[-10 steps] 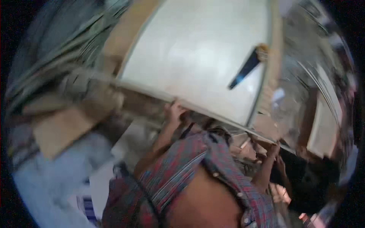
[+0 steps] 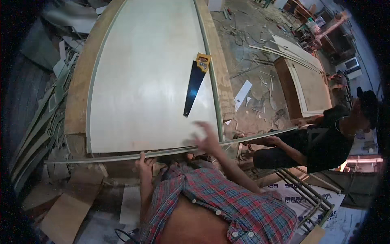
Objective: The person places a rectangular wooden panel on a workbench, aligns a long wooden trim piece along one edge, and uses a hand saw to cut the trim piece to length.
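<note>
A long thin wooden strip [image 2: 170, 153] lies crosswise along the near edge of a large pale panel [image 2: 138, 81]. My left hand [image 2: 145, 164] is closed on the strip from below, left of my body. Over the panel's near right part, my right hand [image 2: 206, 138] is off the strip, its fingers spread and slightly blurred, holding nothing. A handsaw [image 2: 196, 83] with a black blade and yellow handle rests on the panel, beyond my right hand. At the right, a co-worker [image 2: 325, 142] in dark clothes grips the strip's far end with both hands.
Wooden boards [image 2: 219, 61] flank the panel. Bent offcut strips [image 2: 36, 142] pile up at the left. A brown cabinet-like box [image 2: 289, 87] stands at the right on a floor littered with scraps. A metal frame [image 2: 313, 199] lies beside me at the lower right.
My right hand has left the near edge and swung in over the panel, fingers spread. My left hand stays at the edge. The whole view has turned, bringing the co-worker into sight.
</note>
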Demonstrator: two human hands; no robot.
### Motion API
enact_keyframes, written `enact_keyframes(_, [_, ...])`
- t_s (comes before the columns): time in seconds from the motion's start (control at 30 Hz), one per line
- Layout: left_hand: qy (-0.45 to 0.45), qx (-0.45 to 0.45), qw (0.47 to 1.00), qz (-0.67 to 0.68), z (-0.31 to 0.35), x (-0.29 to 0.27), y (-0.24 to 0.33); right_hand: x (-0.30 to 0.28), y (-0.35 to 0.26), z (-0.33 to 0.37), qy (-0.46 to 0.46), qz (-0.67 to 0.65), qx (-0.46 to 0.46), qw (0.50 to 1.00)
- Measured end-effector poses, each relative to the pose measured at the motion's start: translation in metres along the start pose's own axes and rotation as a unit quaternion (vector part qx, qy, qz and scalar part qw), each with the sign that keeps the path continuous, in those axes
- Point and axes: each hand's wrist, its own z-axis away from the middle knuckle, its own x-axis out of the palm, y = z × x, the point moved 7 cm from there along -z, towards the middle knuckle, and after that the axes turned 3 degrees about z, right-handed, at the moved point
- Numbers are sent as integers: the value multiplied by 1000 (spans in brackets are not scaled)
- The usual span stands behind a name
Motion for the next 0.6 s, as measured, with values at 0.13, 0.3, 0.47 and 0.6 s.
enact_keyframes(0.13, [-14,-137,989,-49,-9,-8,-53,121,-62,16,-310,78,-218,922])
enact_keyframes(0.3, [-121,-139,972,-145,23,32,-49,136,-34,23,-404,143,-111,897])
enact_keyframes(0.47, [-159,2,948,-275,-22,-70,-7,75,-21,19,-345,186,-78,917])
enact_keyframes(0.6, [72,67,990,99,-62,-209,85,16,-9,10,-272,190,-71,941])
